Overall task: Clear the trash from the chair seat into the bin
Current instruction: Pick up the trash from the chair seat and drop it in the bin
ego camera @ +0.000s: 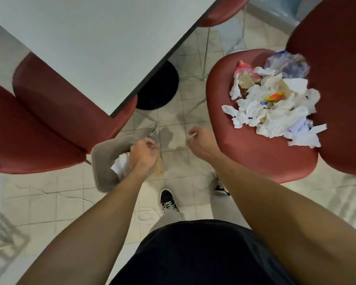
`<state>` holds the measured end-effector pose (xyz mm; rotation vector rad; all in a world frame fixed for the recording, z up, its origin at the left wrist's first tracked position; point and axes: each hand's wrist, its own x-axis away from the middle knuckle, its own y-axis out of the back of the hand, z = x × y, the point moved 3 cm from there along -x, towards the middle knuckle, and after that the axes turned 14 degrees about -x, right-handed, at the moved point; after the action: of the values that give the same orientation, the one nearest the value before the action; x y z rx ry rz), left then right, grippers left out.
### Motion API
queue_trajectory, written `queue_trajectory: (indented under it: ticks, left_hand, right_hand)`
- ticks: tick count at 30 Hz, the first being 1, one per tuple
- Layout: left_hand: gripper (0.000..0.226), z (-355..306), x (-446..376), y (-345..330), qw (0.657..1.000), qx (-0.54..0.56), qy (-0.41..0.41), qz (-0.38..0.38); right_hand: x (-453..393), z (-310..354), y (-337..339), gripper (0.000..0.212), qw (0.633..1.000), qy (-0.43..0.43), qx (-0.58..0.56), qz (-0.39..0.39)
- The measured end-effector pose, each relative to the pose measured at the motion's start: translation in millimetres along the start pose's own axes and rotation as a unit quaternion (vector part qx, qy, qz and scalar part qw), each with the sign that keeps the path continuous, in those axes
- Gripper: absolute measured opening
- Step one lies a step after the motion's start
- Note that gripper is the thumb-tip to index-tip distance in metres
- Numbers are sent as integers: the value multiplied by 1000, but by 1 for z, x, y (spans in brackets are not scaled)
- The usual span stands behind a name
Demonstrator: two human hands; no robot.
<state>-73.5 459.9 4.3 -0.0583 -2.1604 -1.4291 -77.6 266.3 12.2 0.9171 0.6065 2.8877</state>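
Tiled floor (193,124) beneath a white table (95,48). The trash pile (275,103), crumpled white tissue mixed with pink, clear and rainbow wrappers, lies loose on the red chair seat (255,157) at two o'clock. The grey bin (105,161) sits at nine o'clock, under the curled left hand (144,155); whether it grips anything cannot be told. The right hand (199,138) hangs half-open, empty. Risk: light scraps could slip from a handful and drop between seat and bin.
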Motion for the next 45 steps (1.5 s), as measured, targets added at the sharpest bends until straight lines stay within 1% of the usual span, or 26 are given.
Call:
queue_trajectory:
  ticks: [3,5,8,9,11,14,17,20,24,26,30,33,36,38,40,41,42,45]
  left_hand:
    - [2,-51,-5,-31,998,-24,-48,35]
    - [9,-88,-6,-52,996,-28,-72,49]
    - [17,-141,-2,-82,994,-45,-78,59]
    - [18,-149,0,-87,994,-46,-78,60]
    - [15,-190,1,-112,991,-66,-99,69]
    - [2,-244,5,-139,981,-96,-135,97]
    - [10,-286,4,-166,973,-103,-173,111]
    - [16,-324,0,-199,959,-125,-207,146]
    - [26,-367,1,-248,928,-165,-277,185]
    - [34,-383,2,-273,913,-177,-312,196]
    - [41,-419,6,-314,886,-195,-382,178]
    - [46,-448,12,-339,848,-198,-465,163]
    - [58,-470,21,-368,792,-226,-538,180]
    - [69,-477,25,-388,743,-291,-570,197]
    - [75,-481,25,-401,701,-365,-582,191]
    - [74,-483,26,-403,692,-387,-580,186]
    - [69,-485,27,-403,691,-397,-576,181]
    - [55,-489,33,-398,706,-383,-569,180]
  right_hand:
    - [-14,-24,48,30,999,-23,-17,-24]
    - [-22,-41,82,30,998,-38,-27,-40]
    - [-33,-70,127,34,995,-64,-47,-58]
    - [-34,-77,132,34,994,-67,-54,-63]
    - [-45,-99,167,33,990,-83,-77,-82]
    - [-61,-129,210,33,987,-100,-82,-92]
    - [-76,-159,244,28,983,-124,-86,-109]
    - [-91,-195,271,38,978,-155,-66,-121]
    - [-99,-245,312,46,960,-203,-44,-188]
    - [-100,-268,330,53,954,-220,-6,-204]
    - [-115,-303,353,74,949,-209,-9,-235]
    - [-128,-319,362,84,940,-244,15,-237]
    - [-136,-330,360,88,936,-278,9,-215]
    - [-136,-336,353,83,937,-280,-6,-209]
    - [-134,-341,346,68,939,-277,2,-206]
    - [-133,-344,343,59,939,-279,4,-200]
    - [-132,-346,340,51,939,-284,-7,-195]
    - [-126,-348,333,36,930,-310,-57,-191]
